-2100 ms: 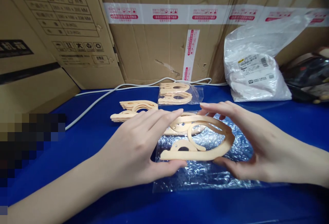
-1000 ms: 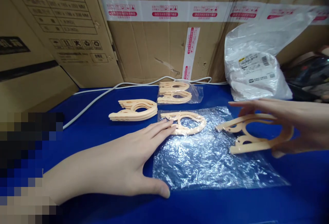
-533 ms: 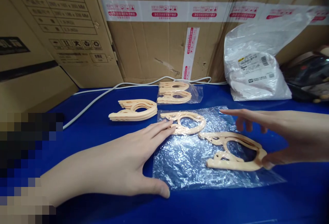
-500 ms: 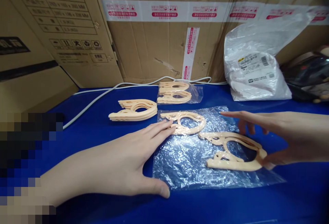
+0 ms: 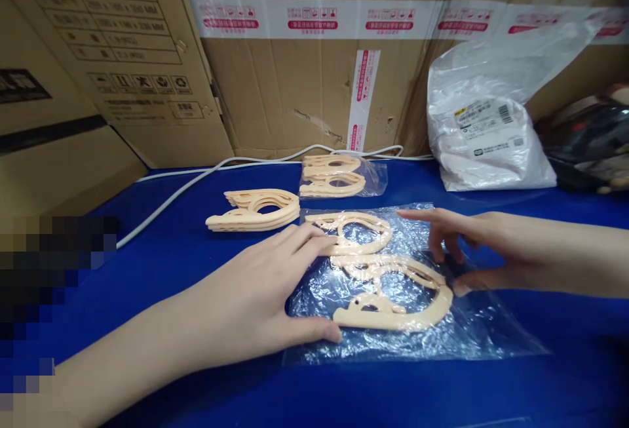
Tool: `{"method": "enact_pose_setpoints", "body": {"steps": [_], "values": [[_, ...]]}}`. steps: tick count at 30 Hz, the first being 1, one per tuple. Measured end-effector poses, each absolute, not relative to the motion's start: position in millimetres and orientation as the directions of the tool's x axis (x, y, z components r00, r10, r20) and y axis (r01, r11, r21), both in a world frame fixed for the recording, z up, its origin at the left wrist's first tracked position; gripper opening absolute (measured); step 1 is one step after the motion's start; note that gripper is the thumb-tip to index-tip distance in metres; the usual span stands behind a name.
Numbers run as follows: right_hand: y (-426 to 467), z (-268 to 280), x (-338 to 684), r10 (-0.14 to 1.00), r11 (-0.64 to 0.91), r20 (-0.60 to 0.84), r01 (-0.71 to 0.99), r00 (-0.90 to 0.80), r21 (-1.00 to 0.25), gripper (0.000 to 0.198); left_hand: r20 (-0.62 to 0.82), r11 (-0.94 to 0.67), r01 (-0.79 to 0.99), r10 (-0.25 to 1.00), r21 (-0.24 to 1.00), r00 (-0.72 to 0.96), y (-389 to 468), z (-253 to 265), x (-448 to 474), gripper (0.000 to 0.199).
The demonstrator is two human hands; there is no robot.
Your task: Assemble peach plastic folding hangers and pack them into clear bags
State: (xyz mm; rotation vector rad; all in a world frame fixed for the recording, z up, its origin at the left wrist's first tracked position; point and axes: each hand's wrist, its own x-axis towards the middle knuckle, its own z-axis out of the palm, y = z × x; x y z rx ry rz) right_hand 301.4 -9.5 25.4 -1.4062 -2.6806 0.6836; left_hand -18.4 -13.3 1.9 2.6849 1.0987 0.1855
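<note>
The far hanger (image 5: 354,251) and near hanger (image 5: 393,321) seem already inside the clear bag (image 5: 486,333), with a loose stack (image 5: 260,223) unbagged on the bench (image 5: 393,395), the left hand (image 5: 260,297) spread over the bag, the right hand (image 5: 491,251) loosely parted, thumb at the near hanger's end.

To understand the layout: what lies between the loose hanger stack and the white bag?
From the hanger stack toward the white bag, the head view shows a clear hanger packet, then blue surface.

light dim, uneven | glare speckling clear plastic bag (image 5: 484,333) | lower left pixelated | upper-right corner dark, blurred
</note>
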Motion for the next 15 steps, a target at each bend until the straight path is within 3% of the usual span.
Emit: {"method": "enact_pose_setpoints", "body": {"steps": [15], "values": [[-2.7,17.5,286.8,0.769,0.515,-0.171,0.755,-0.616,-0.406,0.073,0.106,-0.708,0.639,0.691,0.300,0.715,-13.7,2.5,-19.0,0.066]]}}
